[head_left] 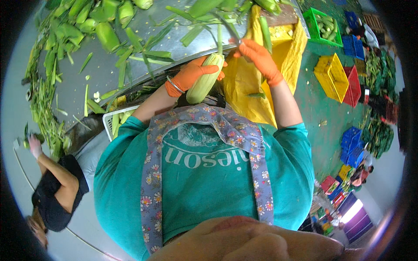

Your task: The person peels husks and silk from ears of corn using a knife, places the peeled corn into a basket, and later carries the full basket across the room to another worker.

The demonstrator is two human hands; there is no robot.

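Observation:
My left hand (190, 75), in an orange glove, is closed around a pale green ear of corn (203, 85). The ear stands nearly upright close to my apron, its stalk pointing up and away from me. In my right hand (260, 61), also gloved in orange, is a knife (230, 27) with a grey, slightly curved blade. The blade angles up and left from my fingers, beside the stalk and apart from my left hand. Beyond both hands, the metal table (163, 45) carries loose green husks (154, 54) and several unpeeled ears (107, 37).
A yellow plastic sheet or bag (244, 89) hangs at the table edge under my right arm. At left, a white crate (109, 126) holds more ears. A co-worker (61, 187) works farther left. Green (322, 41), yellow (327, 80) and blue crates (352, 141) stand on the floor at right.

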